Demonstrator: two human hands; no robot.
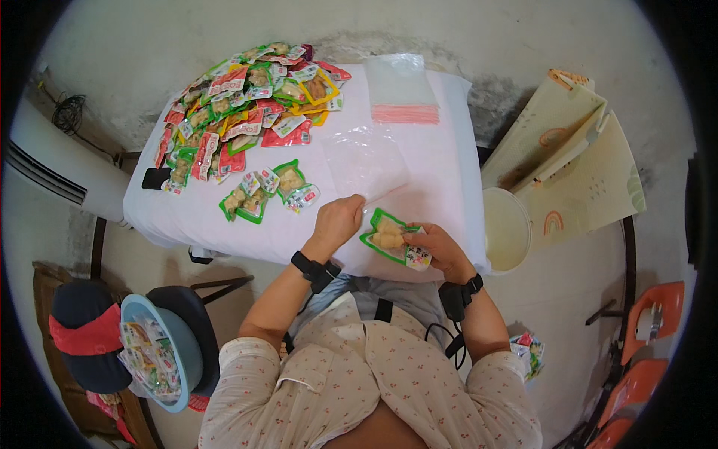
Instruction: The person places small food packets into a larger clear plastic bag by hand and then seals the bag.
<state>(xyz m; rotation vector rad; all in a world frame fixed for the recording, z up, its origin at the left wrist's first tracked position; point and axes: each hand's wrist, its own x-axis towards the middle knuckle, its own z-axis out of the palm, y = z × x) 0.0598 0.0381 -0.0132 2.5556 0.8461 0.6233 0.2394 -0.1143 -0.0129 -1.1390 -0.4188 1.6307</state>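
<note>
My left hand [339, 222] pinches the pink-edged mouth of a clear plastic zip bag [364, 160] that lies flat on the white-covered table [443, 168]. In my right hand [440, 247] is a green-edged snack pouch [388, 233] with pale chunks showing through its window; the fingers grip its printed end. It is held over the table's near edge, just right of the bag's mouth. Several similar green pouches [255, 196] lie in a small group left of my left hand. A stack of flat zip bags [401, 90] with pink edges rests at the table's back.
A large heap of red, green and yellow snack pouches [241, 106] covers the table's back left, with a dark phone-like slab [155, 178] beside it. On a chair at left, a blue basin [190, 348] holds packed bags. A whitish bucket [507, 230] and folded mat [583, 174] stand at right.
</note>
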